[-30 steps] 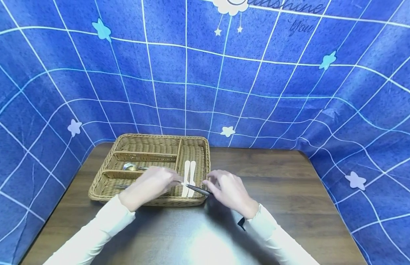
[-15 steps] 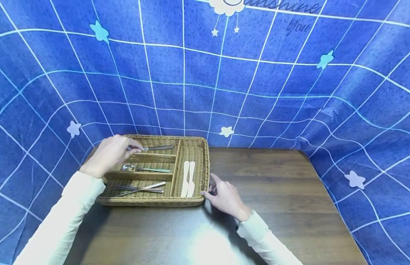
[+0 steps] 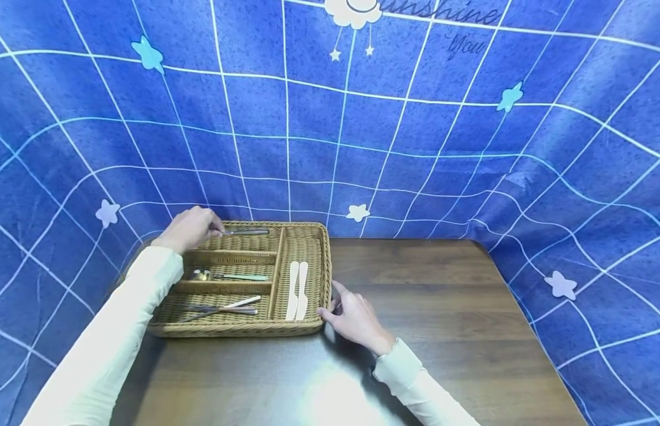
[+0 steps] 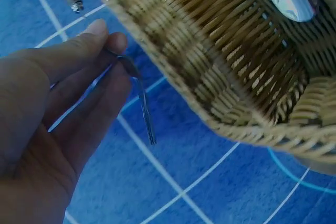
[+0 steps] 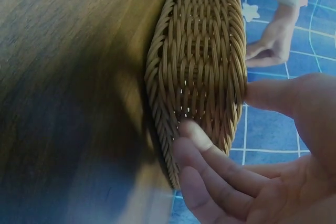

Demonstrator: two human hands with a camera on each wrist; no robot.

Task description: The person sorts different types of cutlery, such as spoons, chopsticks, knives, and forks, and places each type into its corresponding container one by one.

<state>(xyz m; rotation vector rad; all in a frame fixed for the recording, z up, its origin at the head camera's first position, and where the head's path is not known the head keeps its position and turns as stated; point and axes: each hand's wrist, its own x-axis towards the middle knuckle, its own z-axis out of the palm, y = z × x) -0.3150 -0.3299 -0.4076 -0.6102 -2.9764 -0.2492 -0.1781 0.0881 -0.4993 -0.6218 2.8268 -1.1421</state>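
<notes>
A wicker cutlery basket (image 3: 212, 329) with divided compartments stands at the back left of the wooden table. My left hand (image 3: 193, 229) is over its far left corner. Finger and thumb pinch a fork (image 4: 143, 98) near its tines; its dark handle (image 3: 252, 231) points right over the back compartment. My right hand (image 3: 357, 318) holds the basket's right side. The thumb touches the rim and the fingers lie along the outer wall (image 5: 197, 77). Two pale knives (image 3: 292, 290) lie side by side in the right compartment.
Spoons (image 3: 203, 275), one handle green, lie in the middle compartment. Thin, crossed chopstick-like sticks (image 3: 223, 309) are in the front one. A blue patterned cloth (image 3: 415, 136) hangs behind and beside the table (image 3: 415, 284).
My left hand has carried the dark-handled fork from the right compartment to the basket's back left, then slightly farther back. The right hand stays at the basket's right side.
</notes>
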